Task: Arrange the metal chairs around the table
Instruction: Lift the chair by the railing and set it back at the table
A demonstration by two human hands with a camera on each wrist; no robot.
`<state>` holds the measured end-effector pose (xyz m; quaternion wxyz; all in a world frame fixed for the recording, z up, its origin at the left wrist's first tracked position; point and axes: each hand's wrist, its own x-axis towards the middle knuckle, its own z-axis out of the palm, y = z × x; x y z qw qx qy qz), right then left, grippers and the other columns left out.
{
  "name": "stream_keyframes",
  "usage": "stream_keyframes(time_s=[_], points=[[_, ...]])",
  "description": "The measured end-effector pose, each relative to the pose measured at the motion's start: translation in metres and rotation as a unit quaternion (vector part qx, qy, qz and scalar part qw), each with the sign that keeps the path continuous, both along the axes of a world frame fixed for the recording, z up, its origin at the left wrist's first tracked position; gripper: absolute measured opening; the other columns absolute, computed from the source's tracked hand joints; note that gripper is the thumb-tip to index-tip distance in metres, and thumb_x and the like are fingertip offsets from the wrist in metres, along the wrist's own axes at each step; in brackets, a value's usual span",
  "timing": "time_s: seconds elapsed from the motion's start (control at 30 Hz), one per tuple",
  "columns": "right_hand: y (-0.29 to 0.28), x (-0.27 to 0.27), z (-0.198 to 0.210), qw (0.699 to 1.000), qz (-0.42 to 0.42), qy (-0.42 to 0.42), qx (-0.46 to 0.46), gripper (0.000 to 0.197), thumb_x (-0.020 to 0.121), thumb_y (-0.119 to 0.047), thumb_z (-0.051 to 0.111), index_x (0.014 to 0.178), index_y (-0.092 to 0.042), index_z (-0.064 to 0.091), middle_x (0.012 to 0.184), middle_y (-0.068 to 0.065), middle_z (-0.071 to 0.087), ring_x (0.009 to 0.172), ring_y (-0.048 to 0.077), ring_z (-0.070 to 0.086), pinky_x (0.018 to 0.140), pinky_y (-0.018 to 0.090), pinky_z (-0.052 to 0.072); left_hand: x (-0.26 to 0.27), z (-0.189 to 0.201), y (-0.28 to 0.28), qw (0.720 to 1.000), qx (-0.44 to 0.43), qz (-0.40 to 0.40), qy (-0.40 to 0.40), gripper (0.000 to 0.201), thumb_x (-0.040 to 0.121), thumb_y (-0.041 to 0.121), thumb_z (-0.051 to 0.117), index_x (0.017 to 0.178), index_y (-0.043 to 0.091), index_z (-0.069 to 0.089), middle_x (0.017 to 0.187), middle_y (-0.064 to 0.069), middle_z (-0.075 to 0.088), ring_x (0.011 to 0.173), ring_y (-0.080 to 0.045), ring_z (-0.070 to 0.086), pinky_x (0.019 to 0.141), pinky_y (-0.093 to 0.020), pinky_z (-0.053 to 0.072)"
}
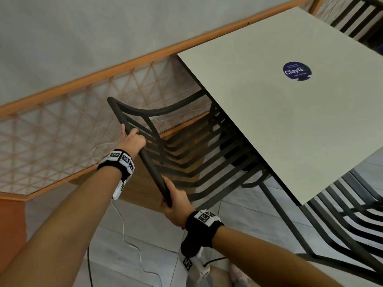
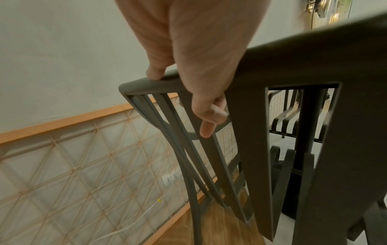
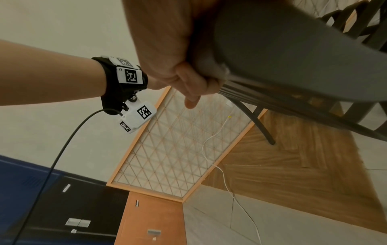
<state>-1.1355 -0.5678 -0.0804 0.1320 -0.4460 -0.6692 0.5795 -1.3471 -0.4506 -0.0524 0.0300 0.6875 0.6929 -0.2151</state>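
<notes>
Over by the wall, the pale square table takes up most of the head view, with one corner pointing toward the trellis panel. It has a round blue sticker on top, otherwise bare from what shows.

Next biggest is the black metal chair being handled. Its slatted seat is already partly tucked under the table's left edge, and the back sticks out toward the person. I'd guess it's being slid or nudged into its spot on that side. Both hands are on the top rail, which makes sense: holding the two ends lets you steer the thing and keep it square to the table.

Two more dark chairs show: one at the near right with its seat under the table, one at the far top corner. So the job looks well along.

Room is tight. The trellis panel and the orange wood ledge sit just beside the chair's far side, so swinging that way probably risks a scrape. The table edge overhangs the seat, and thin cables trail on the floor tiles near the feet.

Left hand: wrapped round the far part of the rail, thumb on top. Right hand: fist closed on the near end, though the wrist view is blurry there.
</notes>
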Motion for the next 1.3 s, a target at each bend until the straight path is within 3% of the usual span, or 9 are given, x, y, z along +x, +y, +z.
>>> stream_keyframes(time_s=[0.13,0.5,0.63,0.73,0.83,0.93,1.07,1.2,1.3], points=[[0.023,0.005,-0.003,0.999,-0.023,0.012,0.024,0.071,0.084,-0.005,0.055,0.145,-0.027,0.026,0.095,0.014,0.065,0.082,0.025,0.064,0.075,0.039,0.057,0.016,0.004,0.026,0.999,-0.021,-0.005,-0.027,0.022,0.091,0.009,0.059,0.111,0.015,0.066,0.130,-0.001,0.057,0.140,-0.030,0.023,0.116,-0.064,-0.001],[0.067,0.029,-0.014,0.998,-0.054,0.009,0.044,0.075,0.082,-0.007,0.061,0.147,-0.021,0.027,0.105,0.011,0.066,0.092,0.023,0.064,0.081,0.030,0.051,0.059,-0.013,0.057,0.996,0.058,-0.046,-0.044,0.033,0.087,0.000,0.056,0.119,0.007,0.060,0.134,-0.013,0.052,0.142,-0.036,0.018,0.117,-0.063,0.000],[0.074,0.048,-0.015,0.998,0.029,-0.019,0.049,0.079,0.084,-0.031,0.067,0.149,-0.023,0.023,0.116,0.009,0.066,0.101,0.020,0.064,0.088,0.030,0.051,0.082,-0.022,0.025,0.995,0.063,-0.053,-0.061,0.038,0.084,-0.002,0.058,0.119,0.010,0.059,0.134,-0.012,0.052,0.142,-0.037,0.016,0.114,-0.065,-0.001],[0.086,0.074,-0.014,0.994,0.100,-0.046,0.023,0.061,0.092,-0.050,0.047,0.145,-0.028,0.030,0.130,0.006,0.058,0.112,0.020,0.059,0.096,0.036,0.048,0.102,-0.027,-0.005,0.993,0.071,-0.063,-0.067,0.036,0.079,0.000,0.064,0.113,0.012,0.063,0.132,-0.009,0.054,0.142,-0.037,0.016,0.113,-0.066,0.000],[0.103,0.107,-0.035,0.993,0.089,-0.082,-0.002,0.040,0.095,-0.033,0.039,0.134,-0.026,0.047,0.127,0.007,0.060,0.116,0.023,0.055,0.102,0.040,0.042,0.123,-0.028,-0.032,0.992,0.063,-0.058,-0.090,0.034,0.076,0.001,0.067,0.109,0.012,0.065,0.127,-0.007,0.057,0.143,-0.036,0.017,0.115,-0.067,0.002],[0.108,0.139,-0.066,0.968,0.147,-0.205,-0.013,0.046,0.085,-0.004,0.050,0.127,-0.023,0.052,0.130,0.007,0.056,0.122,0.025,0.051,0.099,0.037,0.042,0.141,-0.028,-0.051,0.990,0.066,-0.046,-0.117,0.029,0.083,0.003,0.063,0.110,0.012,0.067,0.126,-0.007,0.059,0.143,-0.032,0.022,0.116,-0.065,0.005],[0.105,0.162,-0.096,0.906,0.261,-0.325,0.075,0.047,0.077,-0.015,0.067,0.121,-0.022,0.053,0.123,0.009,0.060,0.114,0.031,0.056,0.097,0.044,0.046,0.163,-0.024,-0.073,0.992,0.058,-0.030,-0.110,0.031,0.084,0.003,0.061,0.113,0.011,0.065,0.127,-0.007,0.058,0.144,-0.031,0.020,0.117,-0.061,-0.003],[0.110,0.161,-0.117,0.911,0.238,-0.324,0.092,0.037,0.074,-0.023,0.076,0.107,-0.024,0.059,0.110,0.007,0.066,0.103,0.030,0.062,0.090,0.044,0.052,0.174,-0.026,-0.087,0.994,0.050,-0.026,-0.094,0.027,0.083,0.001,0.061,0.107,0.009,0.068,0.120,-0.008,0.062,0.140,-0.030,0.028,0.117,-0.059,-0.001],[0.123,0.154,-0.122,0.890,0.263,-0.368,0.065,0.027,0.079,-0.025,0.073,0.104,-0.016,0.065,0.104,0.010,0.069,0.096,0.029,0.065,0.086,0.042,0.055,0.174,-0.027,-0.080,0.994,0.065,-0.021,-0.086,0.021,0.082,-0.001,0.060,0.098,0.007,0.071,0.107,-0.010,0.066,0.131,-0.030,0.041,0.118,-0.059,0.007]])
